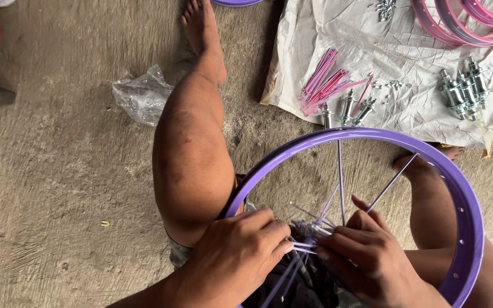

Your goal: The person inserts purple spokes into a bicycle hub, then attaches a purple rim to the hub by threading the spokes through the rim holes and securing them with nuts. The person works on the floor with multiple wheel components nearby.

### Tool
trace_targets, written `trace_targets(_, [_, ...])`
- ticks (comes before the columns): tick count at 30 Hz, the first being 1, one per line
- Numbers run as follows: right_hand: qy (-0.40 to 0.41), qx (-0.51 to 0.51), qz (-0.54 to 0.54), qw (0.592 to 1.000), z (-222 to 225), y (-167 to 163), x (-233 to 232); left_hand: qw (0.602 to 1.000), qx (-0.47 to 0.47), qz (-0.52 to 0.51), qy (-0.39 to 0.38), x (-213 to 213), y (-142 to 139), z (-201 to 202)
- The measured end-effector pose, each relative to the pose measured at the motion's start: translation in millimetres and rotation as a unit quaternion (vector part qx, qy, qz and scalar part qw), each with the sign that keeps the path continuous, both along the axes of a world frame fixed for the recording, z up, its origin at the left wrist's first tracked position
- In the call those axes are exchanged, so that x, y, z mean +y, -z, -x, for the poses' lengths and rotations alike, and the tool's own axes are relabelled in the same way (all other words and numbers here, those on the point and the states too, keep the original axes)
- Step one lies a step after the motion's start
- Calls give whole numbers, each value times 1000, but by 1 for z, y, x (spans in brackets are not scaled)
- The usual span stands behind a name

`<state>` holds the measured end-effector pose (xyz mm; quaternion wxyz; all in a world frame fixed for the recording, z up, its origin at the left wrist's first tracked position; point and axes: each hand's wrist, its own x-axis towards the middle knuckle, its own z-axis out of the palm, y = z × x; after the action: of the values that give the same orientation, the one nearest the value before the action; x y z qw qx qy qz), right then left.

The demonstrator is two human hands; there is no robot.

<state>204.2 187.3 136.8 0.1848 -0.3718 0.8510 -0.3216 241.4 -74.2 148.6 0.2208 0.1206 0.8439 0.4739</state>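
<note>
Head view: the left hand (236,256) and right hand (366,256) meet at the middle of a purple wheel rim (468,211) that rests across the person's lap above the concrete floor (58,188). Both grips are pressed together on thin purple spokes (340,177) bunched at the hub (310,231), which is mostly hidden by the fingers. On a crumpled sheet (406,114) at the floor's far right lie loose pink spokes (325,84), silver hubs (464,86) and pink rims (463,23). A clear plastic bag (141,96) lies beside the left leg; its contents are unclear.
</note>
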Motion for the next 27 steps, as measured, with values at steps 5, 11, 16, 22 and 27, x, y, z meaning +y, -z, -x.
trace_targets(5, [79, 31, -48, 995, -1, -8, -3, 977, 193, 8, -88, -8, 6, -7])
trace_targets(11, [105, 75, -63, 990, -3, -5, -5, 953, 287, 30, -87, -10, 15, -20])
trace_targets(16, [140, 78, -76, 984, -5, -3, -4, 949, 302, 79, -37, -7, 24, -29])
trace_targets(22, [137, 105, -87, 981, -4, -2, -6, 938, 332, 97, -29, -3, 32, -35])
trace_targets(27, [136, 100, -84, 982, -4, -2, -6, 945, 326, 28, 0, 1, 34, -50])
